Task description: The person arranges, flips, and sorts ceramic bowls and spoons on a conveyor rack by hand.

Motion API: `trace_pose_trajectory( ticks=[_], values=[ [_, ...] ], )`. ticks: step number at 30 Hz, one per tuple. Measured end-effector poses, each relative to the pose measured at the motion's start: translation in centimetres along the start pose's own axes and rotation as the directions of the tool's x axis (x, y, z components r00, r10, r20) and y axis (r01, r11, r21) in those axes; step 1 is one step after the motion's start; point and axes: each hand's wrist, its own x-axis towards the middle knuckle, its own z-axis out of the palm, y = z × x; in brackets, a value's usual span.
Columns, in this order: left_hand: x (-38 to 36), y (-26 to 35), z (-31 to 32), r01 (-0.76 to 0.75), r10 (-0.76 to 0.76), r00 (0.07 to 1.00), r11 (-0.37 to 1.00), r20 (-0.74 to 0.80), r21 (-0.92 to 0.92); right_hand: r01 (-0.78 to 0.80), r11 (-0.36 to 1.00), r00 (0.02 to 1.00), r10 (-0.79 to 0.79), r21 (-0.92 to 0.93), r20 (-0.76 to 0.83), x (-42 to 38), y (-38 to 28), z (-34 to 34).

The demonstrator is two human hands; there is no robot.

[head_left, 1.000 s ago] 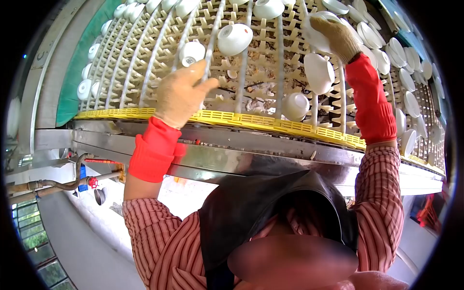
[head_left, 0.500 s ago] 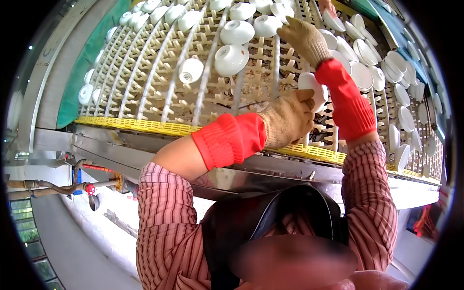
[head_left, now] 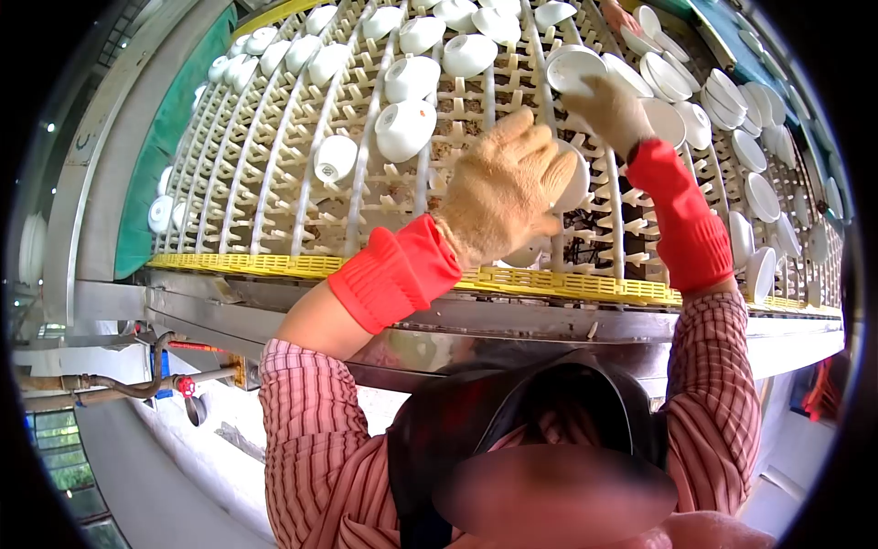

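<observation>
My left hand, in a tan work glove with a red cuff, is raised over the pegged conveyor rack near its front edge, fingers apart. Behind its fingertips stands a white bowl, partly covered by the glove. Another white piece shows under the palm, mostly hidden. Farther back, my right hand, gloved the same way and a little blurred, has its fingers at the lower rim of a white bowl. Several white bowls lie upside down to the left, among them a bowl with a small red mark.
Tilted white dishes stand in rows on the right side of the rack. Another person's hand is at the far edge. A yellow strip and a metal rail run along the front. A green panel borders the left.
My left hand has moved left and up, off the bowl it was touching, and its fingers have spread. My right hand has come nearer with a bowl at its fingers. The bowls have shifted slightly left.
</observation>
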Motion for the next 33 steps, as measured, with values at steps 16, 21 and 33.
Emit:
trace_pose_trajectory(
  ticks=[16, 21, 33],
  values=[
    [3.3, 0.8, 3.9, 0.171, -0.287, 0.802, 0.951, 0.524, 0.258, 0.279, 0.804, 0.888, -0.424, -0.525, -0.177, 8.1, -1.5, 1.7],
    [3.5, 1.5, 5.2, 0.126, -0.338, 0.786, 0.908, 0.518, 0.401, 0.27, 0.684, 0.958, -0.262, -0.678, 0.116, 12.7, 2.4, 3.1],
    [1.9, -0.1, 7.5, 0.193, -0.276, 0.949, 0.89, 0.153, 0.413, 0.212, 0.927, 0.977, -0.208, -0.308, 0.048, 13.4, 2.5, 2.0]
  ],
)
